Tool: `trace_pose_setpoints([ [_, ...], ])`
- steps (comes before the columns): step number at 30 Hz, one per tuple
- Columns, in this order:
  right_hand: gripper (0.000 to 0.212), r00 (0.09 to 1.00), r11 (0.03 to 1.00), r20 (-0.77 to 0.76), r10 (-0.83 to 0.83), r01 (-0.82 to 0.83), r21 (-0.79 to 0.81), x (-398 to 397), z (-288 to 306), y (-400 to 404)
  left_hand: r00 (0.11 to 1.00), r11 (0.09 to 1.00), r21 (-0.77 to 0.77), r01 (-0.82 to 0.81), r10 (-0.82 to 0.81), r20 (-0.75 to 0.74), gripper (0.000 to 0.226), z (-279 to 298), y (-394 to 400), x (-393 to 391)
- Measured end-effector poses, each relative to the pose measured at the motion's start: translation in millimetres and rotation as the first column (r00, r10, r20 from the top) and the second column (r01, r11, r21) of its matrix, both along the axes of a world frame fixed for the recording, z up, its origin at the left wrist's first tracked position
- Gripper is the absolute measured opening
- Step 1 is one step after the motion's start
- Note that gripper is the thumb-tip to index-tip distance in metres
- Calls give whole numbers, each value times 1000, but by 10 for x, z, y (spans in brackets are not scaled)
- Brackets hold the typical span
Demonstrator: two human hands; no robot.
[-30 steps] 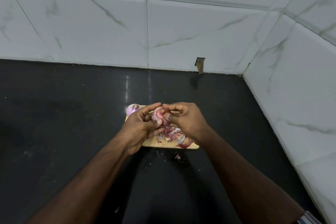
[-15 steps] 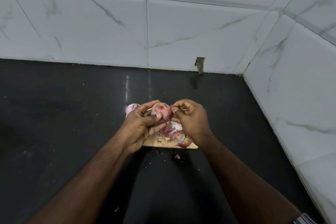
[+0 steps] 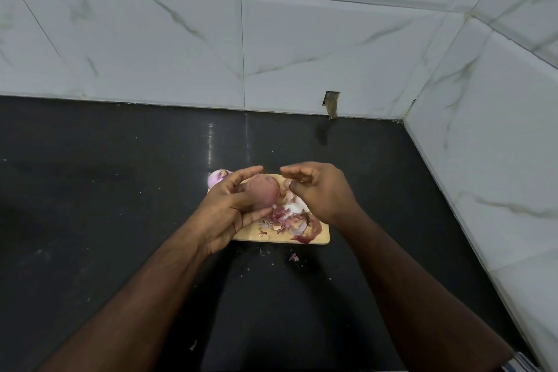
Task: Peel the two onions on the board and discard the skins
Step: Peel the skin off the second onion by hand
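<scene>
In the head view, a wooden cutting board (image 3: 320,239) was seen lying on the black tabletop (image 3: 105,190), nearer the back right corner than the left edge, with white marble-patterned wall tiles (image 3: 181,39) rising behind and to the right. An onion (image 3: 265,192), pinkish and largely bare of skin, was held above the left part of the board in the grip of the left hand (image 3: 229,208): the fingers were curled round its far side and the thumb was laid beneath it. The right hand (image 3: 317,190) was held apart from that onion, just to its right and above the board; its fingers were loosely bent, and its grip was seen to have hold of nothing, though a pale scrap just beside the fingertips could not be told as touched or not. A second onion (image 3: 218,178), pale purple, lay at the board's back left corner, partly hidden behind the left fingers. A heap of onion skins (image 3: 290,217), purple and white, was spread over the board's middle and right part, up to its front edge. A few small skin scraps (image 3: 293,257) lay on the tabletop just in front of the board.
</scene>
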State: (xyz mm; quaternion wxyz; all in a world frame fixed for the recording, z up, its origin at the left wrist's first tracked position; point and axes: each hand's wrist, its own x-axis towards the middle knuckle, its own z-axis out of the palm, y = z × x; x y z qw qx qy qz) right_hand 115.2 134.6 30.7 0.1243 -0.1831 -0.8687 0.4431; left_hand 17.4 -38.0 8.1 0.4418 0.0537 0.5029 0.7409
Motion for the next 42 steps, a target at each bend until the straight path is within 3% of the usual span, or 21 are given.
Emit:
trace_pose_setpoints([
  [3,61,984,978,56,170,-162,-135,-1,24,-121,998,999,1,40,-40,-55,47,25,5,6],
  [5,70,984,979,49,169,-161,-127,-22,-25,-192,993,998,-5,64,-65,-94,51,36,8,11],
  [9,69,997,983,-14,78,-79,-167,-49,-94,-230,994,997,26,75,-73,-82,54,25,-12,-4],
  [22,57,988,985,-124,-93,74,-155,-62,-120,-360,992,992,20,-123,124,-34,29,-8,107,62],
  [26,42,986,926,-123,-116,63,-372,-37,-131,-273,999,998,38,-40,40,-11,36,-17,42,16],
  [30,52,1000,884,-29,1,-15,-467,-50,-110,-193,998,996,58,64,-63,-22,45,-14,3,-34],
  [36,52,989,814,-68,-133,70,-577,-80,-106,-203,997,998,58,-9,13,-72,42,-26,24,-9],
  [42,43,988,698,-72,-140,46,-714,-67,-85,-169,998,996,77,-36,40,-50,41,-63,41,18],
])
